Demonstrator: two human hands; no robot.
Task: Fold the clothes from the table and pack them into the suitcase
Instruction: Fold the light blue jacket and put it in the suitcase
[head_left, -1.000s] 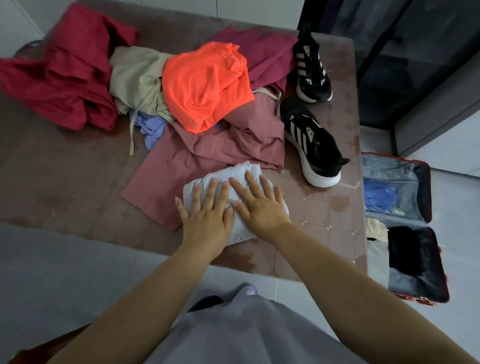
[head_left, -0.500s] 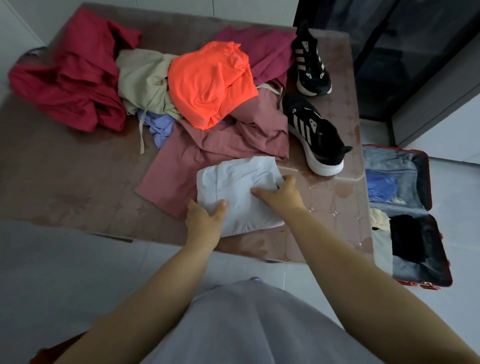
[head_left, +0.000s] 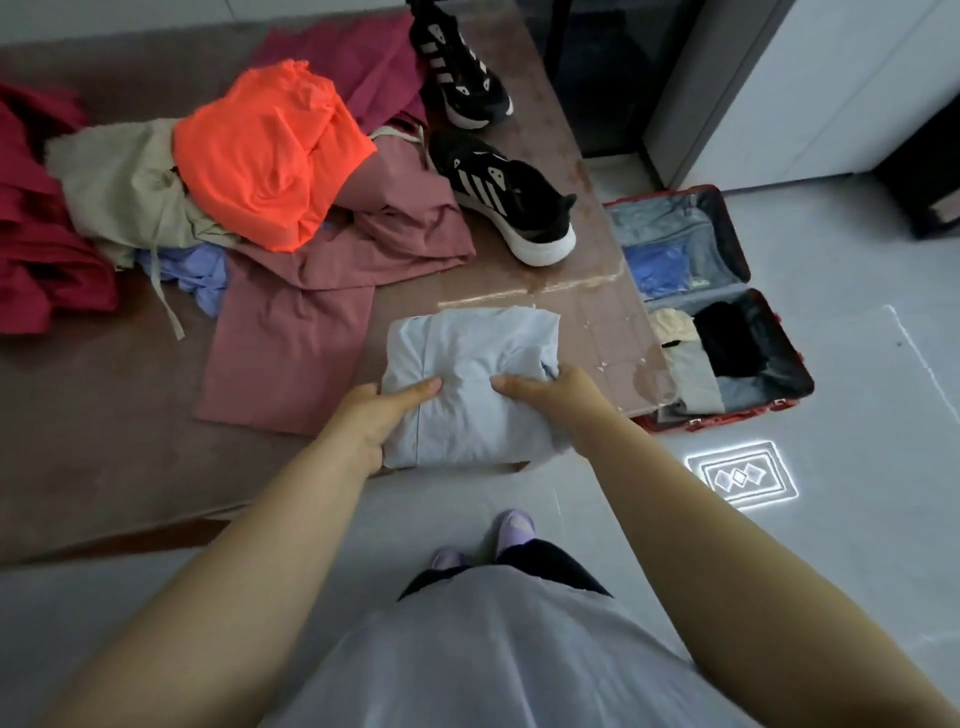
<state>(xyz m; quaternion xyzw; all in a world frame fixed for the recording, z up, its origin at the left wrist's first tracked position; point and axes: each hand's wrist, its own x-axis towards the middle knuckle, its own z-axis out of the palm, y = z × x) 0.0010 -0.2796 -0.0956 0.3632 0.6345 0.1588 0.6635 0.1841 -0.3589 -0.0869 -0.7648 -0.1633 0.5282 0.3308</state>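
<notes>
A folded pale blue garment (head_left: 472, 358) hangs over the table's front right corner. My left hand (head_left: 379, 415) grips its left edge with the thumb on top. My right hand (head_left: 558, 395) grips its right edge the same way. The open red suitcase (head_left: 779, 332) lies on the floor right of the table, with black, beige and grey folded items in its near half and a blue bag in its far half. Unfolded clothes sit on the brown table (head_left: 104, 415): a dusty pink piece (head_left: 296, 343), an orange one (head_left: 270, 156), a beige one (head_left: 119, 192), dark red ones (head_left: 36, 234).
Two black sneakers with white stripes (head_left: 509, 202) (head_left: 457, 67) stand at the table's right side. A maroon garment (head_left: 358, 57) lies at the back, a lilac one (head_left: 197, 265) under the pile. Grey floor tiles surround the suitcase; a dark cabinet stands behind it.
Both hands went from pressing flat on the folded pale blue garment to gripping its sides, and the garment has shifted toward the table's front right corner. The view has swung right.
</notes>
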